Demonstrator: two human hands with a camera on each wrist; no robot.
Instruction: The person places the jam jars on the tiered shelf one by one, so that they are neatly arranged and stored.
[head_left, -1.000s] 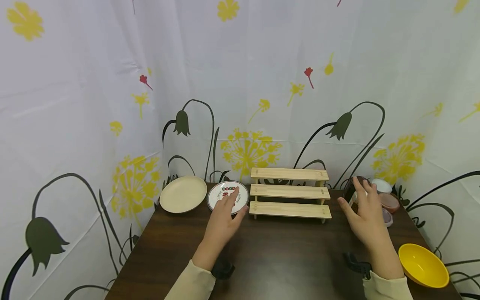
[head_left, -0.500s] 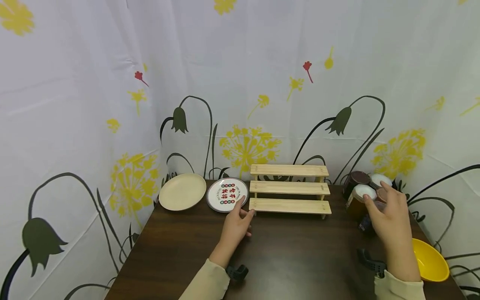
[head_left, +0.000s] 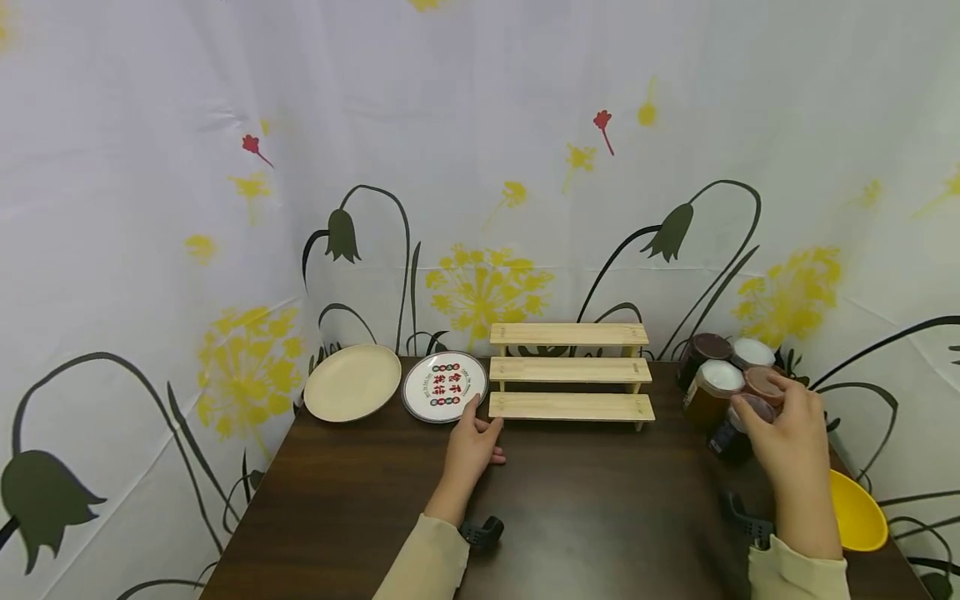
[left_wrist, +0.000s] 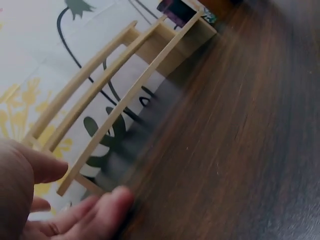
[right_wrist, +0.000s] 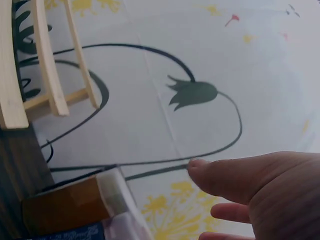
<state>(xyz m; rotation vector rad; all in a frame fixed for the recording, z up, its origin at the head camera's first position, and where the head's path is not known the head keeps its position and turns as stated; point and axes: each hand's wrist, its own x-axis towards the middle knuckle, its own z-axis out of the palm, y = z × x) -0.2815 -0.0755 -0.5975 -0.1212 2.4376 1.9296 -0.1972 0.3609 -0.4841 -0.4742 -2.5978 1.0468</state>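
My right hand (head_left: 797, 450) hovers at the near side of a cluster of lidded jars, thumb and fingers spread apart. Closest to the thumb is a dark jar with a clear lid (head_left: 729, 442). Beside it stand an amber jar with a white lid (head_left: 705, 404) and a jar with a reddish-brown lid (head_left: 763, 382). The right wrist view has the thumb apart from the amber jar (right_wrist: 65, 204). At the left front corner of a three-tier wooden rack (head_left: 570, 407), my left hand (head_left: 467, 457) is held with loosely bent fingers and nothing in them. Contact with the rack is unclear.
A cream oval plate (head_left: 352, 383) and a white plate with red characters (head_left: 446, 387) stand left of the rack. Behind the amber jar are a dark-lidded jar (head_left: 703, 352) and a white-lidded one (head_left: 753, 352). A yellow bowl (head_left: 858, 517) sits at the right table edge.
The right hand has moved right and nearer, uncovering the jars, then lowered beside them. The left hand has shifted right and back from over the printed plate toward the rack's corner. The view has tilted down slightly.
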